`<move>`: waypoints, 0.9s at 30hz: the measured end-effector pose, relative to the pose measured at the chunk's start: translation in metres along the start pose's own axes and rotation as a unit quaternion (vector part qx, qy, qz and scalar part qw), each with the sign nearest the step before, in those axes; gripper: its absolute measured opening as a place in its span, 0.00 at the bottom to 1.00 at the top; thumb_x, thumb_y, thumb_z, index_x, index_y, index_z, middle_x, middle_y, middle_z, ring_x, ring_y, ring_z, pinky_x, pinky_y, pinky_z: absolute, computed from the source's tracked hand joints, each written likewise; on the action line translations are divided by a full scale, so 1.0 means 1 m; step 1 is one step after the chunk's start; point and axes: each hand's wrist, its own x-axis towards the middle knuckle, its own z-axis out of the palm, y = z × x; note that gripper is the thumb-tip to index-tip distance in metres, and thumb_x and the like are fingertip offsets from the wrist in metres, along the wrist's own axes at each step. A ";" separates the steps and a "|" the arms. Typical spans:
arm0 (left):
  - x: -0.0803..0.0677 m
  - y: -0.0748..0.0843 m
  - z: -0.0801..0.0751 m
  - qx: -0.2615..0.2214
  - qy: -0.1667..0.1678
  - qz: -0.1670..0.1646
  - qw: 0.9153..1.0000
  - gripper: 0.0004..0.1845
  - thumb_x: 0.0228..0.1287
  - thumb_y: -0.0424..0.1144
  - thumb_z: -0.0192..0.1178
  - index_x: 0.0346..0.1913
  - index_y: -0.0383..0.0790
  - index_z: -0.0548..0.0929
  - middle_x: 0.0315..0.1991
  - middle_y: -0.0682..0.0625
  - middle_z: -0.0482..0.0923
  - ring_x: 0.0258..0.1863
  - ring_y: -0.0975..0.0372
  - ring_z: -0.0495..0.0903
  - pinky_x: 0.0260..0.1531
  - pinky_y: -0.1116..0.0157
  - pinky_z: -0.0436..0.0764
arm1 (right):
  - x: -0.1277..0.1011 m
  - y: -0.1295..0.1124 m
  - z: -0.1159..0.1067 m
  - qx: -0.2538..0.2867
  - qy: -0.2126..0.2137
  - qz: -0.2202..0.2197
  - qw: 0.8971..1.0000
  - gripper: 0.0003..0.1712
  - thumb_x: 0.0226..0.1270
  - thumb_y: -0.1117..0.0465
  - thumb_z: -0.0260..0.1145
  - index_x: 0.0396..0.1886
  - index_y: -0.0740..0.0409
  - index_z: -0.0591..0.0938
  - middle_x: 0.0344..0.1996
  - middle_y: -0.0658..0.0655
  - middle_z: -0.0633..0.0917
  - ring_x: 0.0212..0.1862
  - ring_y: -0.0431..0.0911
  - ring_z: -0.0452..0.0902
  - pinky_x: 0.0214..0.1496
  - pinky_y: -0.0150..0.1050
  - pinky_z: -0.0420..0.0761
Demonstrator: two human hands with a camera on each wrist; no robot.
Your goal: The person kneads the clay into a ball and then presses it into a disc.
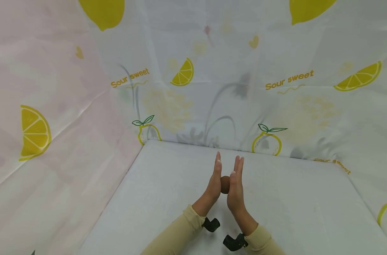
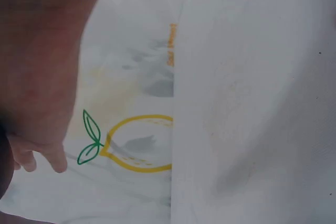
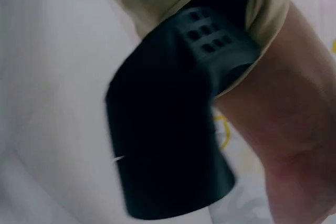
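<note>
Between my two flat palms a small brown ball (image 1: 225, 185) is pressed, roughly in line with the heels of the hands. My left hand (image 1: 214, 181) stands on its left side with straight fingers pointing up and away. On the other side my right hand (image 1: 236, 189) faces it, fingers likewise straight. Both are raised over the white table. The left wrist view has skin of a hand (image 2: 39, 61) large at the left, with fingertips (image 2: 55, 160) below it. In the right wrist view a black wrist camera (image 3: 168, 124) hides much of the scene.
A white-covered table (image 1: 168, 177) lies below the hands. Behind it hangs a lemon-printed curtain (image 1: 219, 60), and a pinkish one (image 1: 69, 141) closes the left side. Black cameras sit on the left wrist (image 1: 211, 225) and the right wrist (image 1: 234, 243), close together.
</note>
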 end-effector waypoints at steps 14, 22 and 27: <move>-0.010 -0.004 0.011 -0.013 -0.046 -0.004 0.999 0.42 0.79 0.66 0.22 0.83 0.43 0.36 0.83 0.49 0.34 0.81 0.56 0.35 0.76 0.46 0.38 | 0.032 -0.009 -0.019 0.052 0.027 0.081 0.995 0.39 0.83 0.44 0.36 0.83 0.45 0.33 0.81 0.43 0.40 0.81 0.38 0.32 0.80 0.45 0.34; -0.007 0.004 0.011 -0.030 -0.050 0.000 0.998 0.43 0.78 0.68 0.22 0.83 0.43 0.35 0.83 0.50 0.31 0.81 0.56 0.33 0.77 0.46 0.37 | 0.031 0.010 -0.021 0.045 0.029 0.099 0.994 0.39 0.84 0.43 0.34 0.83 0.48 0.32 0.82 0.47 0.38 0.81 0.42 0.31 0.80 0.49 0.33; -0.005 0.004 0.006 -0.050 -0.024 -0.018 0.998 0.44 0.76 0.69 0.23 0.83 0.43 0.35 0.83 0.50 0.31 0.81 0.55 0.33 0.76 0.44 0.38 | 0.014 0.017 -0.013 0.026 0.013 0.090 0.995 0.37 0.85 0.45 0.33 0.83 0.48 0.31 0.82 0.50 0.40 0.82 0.45 0.32 0.79 0.55 0.33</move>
